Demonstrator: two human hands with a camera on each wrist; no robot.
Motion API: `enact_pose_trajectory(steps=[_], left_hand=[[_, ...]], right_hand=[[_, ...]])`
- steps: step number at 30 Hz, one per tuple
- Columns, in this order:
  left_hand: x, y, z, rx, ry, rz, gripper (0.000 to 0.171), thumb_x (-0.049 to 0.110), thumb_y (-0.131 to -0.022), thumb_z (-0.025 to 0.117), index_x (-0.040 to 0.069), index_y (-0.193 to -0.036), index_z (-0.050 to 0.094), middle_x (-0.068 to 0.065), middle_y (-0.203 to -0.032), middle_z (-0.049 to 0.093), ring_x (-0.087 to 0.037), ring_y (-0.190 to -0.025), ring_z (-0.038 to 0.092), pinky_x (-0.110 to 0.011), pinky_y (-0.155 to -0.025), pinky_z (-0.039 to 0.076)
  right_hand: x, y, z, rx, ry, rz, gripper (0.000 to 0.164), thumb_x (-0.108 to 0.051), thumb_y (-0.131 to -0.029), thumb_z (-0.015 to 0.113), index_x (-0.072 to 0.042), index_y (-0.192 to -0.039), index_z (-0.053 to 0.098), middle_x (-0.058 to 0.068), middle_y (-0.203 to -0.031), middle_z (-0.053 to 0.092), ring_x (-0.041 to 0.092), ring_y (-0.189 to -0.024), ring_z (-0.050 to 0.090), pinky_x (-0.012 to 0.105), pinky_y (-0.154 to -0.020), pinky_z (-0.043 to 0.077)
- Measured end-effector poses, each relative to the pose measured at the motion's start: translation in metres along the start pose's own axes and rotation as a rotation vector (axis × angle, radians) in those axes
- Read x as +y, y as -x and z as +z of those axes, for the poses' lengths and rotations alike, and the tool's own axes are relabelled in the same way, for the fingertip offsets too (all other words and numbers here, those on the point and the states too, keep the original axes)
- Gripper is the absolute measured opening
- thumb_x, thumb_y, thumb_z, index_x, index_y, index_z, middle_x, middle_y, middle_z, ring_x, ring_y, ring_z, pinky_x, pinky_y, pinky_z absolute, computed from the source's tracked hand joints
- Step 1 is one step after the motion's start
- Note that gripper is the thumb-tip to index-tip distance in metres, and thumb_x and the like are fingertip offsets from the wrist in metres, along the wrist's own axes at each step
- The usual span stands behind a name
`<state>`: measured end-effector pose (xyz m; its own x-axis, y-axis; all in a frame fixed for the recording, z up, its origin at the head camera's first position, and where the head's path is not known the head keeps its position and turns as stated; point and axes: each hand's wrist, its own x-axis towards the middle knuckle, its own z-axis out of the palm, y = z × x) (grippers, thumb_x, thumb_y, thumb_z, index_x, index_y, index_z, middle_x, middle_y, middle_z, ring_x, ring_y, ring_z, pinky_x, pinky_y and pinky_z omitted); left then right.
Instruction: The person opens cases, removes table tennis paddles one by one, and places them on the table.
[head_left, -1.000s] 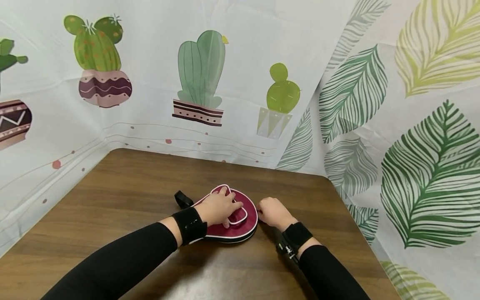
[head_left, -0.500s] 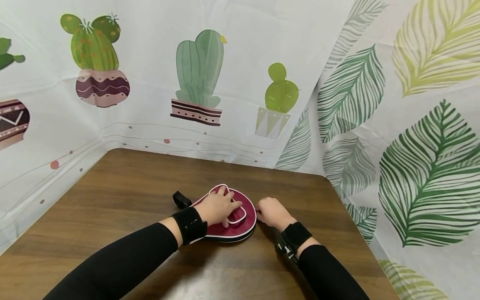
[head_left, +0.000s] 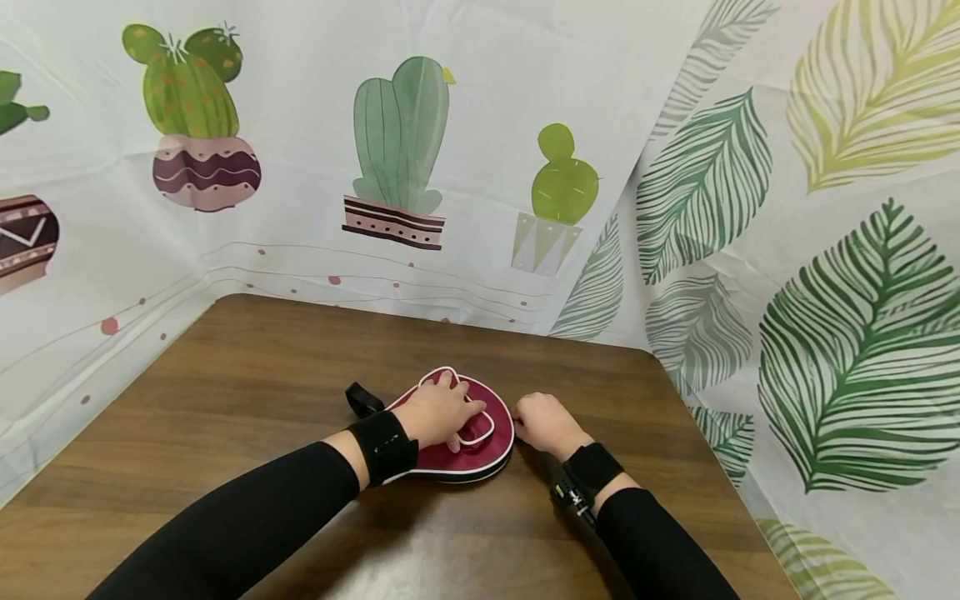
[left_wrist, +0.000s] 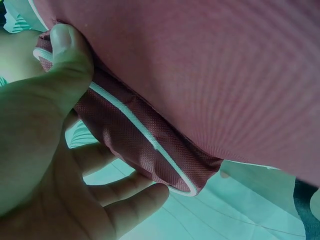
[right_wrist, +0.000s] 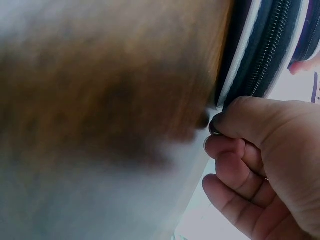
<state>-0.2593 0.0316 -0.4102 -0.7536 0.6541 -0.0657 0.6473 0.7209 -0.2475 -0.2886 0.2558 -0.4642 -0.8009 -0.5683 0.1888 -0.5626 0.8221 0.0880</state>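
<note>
A dark red table tennis paddle case (head_left: 444,462) with white piping lies flat on the table. My left hand (head_left: 437,410) is spread over its raised pocket (left_wrist: 135,117), thumb on one side and fingers on the other, gripping it. At the case's rounded right end is my right hand (head_left: 550,425), fingers curled. In the right wrist view a black zipper (right_wrist: 270,52) runs along the case's side, and my thumb and index finger pinch a small dark zipper pull (right_wrist: 215,123), mostly hidden by the fingers. A black strap loop (head_left: 363,401) sticks out from the narrow left end.
The brown wooden table (head_left: 262,392) extends around the case on every side. White cloth (head_left: 300,150) printed with cacti hangs behind it, and leaf-printed cloth (head_left: 750,317) hangs along the right. Each wrist wears a black band (head_left: 592,469).
The view has shifted very slightly. Both hands keep their places on the case, with no clear movement of the zipper pull.
</note>
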Motion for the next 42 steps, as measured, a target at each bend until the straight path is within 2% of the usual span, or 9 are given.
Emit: enact_pose_trajectory(steps=[9, 15, 25, 33, 38, 42], left_hand=[[0.0007, -0.0008, 0.0016, -0.007, -0.048, -0.011, 0.074, 0.054, -0.073, 0.073, 0.032, -0.139, 0.047, -0.011, -0.137, 0.050, -0.040, -0.124, 0.041, -0.050, -0.089, 0.047], [0.0018, -0.0015, 0.0015, -0.018, -0.063, -0.005, 0.075, 0.057, -0.075, 0.071, 0.030, -0.140, 0.046, -0.011, -0.137, 0.050, -0.038, -0.122, 0.043, -0.046, -0.088, 0.049], [0.0036, -0.0031, -0.0015, -0.043, -0.082, -0.043, 0.077, 0.060, -0.074, 0.069, 0.031, -0.141, 0.045, -0.010, -0.135, 0.051, -0.038, -0.125, 0.041, -0.046, -0.088, 0.048], [0.0041, -0.0028, -0.0020, -0.032, -0.040, -0.046, 0.077, 0.056, -0.072, 0.073, 0.028, -0.139, 0.048, -0.012, -0.133, 0.053, -0.040, -0.124, 0.042, -0.046, -0.086, 0.051], [0.0031, -0.0021, -0.0033, -0.015, -0.022, -0.039, 0.073, 0.053, -0.074, 0.073, 0.026, -0.138, 0.049, -0.012, -0.130, 0.055, -0.040, -0.121, 0.044, -0.045, -0.081, 0.053], [0.0016, -0.0041, -0.0020, -0.020, -0.010, -0.044, 0.073, 0.052, -0.075, 0.072, 0.026, -0.139, 0.049, -0.011, -0.131, 0.056, -0.040, -0.122, 0.043, -0.046, -0.082, 0.053]], right_hand=[[-0.0016, 0.0002, -0.0020, -0.010, -0.021, 0.006, 0.025, -0.016, -0.083, 0.065, -0.022, -0.059, 0.059, -0.011, -0.056, 0.049, 0.006, -0.054, 0.046, 0.027, -0.056, 0.042], [-0.0018, 0.0012, -0.0022, -0.006, -0.007, 0.004, 0.027, -0.015, -0.083, 0.065, -0.022, -0.058, 0.057, -0.011, -0.056, 0.049, 0.006, -0.055, 0.048, 0.028, -0.056, 0.043], [-0.0030, 0.0040, -0.0034, -0.006, -0.013, 0.002, 0.025, -0.013, -0.080, 0.065, -0.022, -0.059, 0.057, -0.011, -0.057, 0.049, 0.006, -0.056, 0.047, 0.027, -0.057, 0.043], [-0.0026, 0.0037, -0.0027, -0.007, -0.005, 0.004, 0.026, -0.012, -0.079, 0.065, -0.022, -0.057, 0.055, -0.011, -0.056, 0.048, 0.007, -0.055, 0.046, 0.026, -0.057, 0.042], [-0.0025, 0.0038, -0.0026, -0.001, -0.005, 0.010, 0.026, -0.012, -0.077, 0.064, -0.022, -0.056, 0.054, -0.010, -0.056, 0.047, 0.007, -0.055, 0.046, 0.027, -0.057, 0.041], [-0.0024, 0.0029, -0.0023, 0.004, 0.000, 0.001, 0.026, -0.012, -0.078, 0.064, -0.022, -0.056, 0.054, -0.010, -0.056, 0.047, 0.007, -0.054, 0.046, 0.027, -0.057, 0.043]])
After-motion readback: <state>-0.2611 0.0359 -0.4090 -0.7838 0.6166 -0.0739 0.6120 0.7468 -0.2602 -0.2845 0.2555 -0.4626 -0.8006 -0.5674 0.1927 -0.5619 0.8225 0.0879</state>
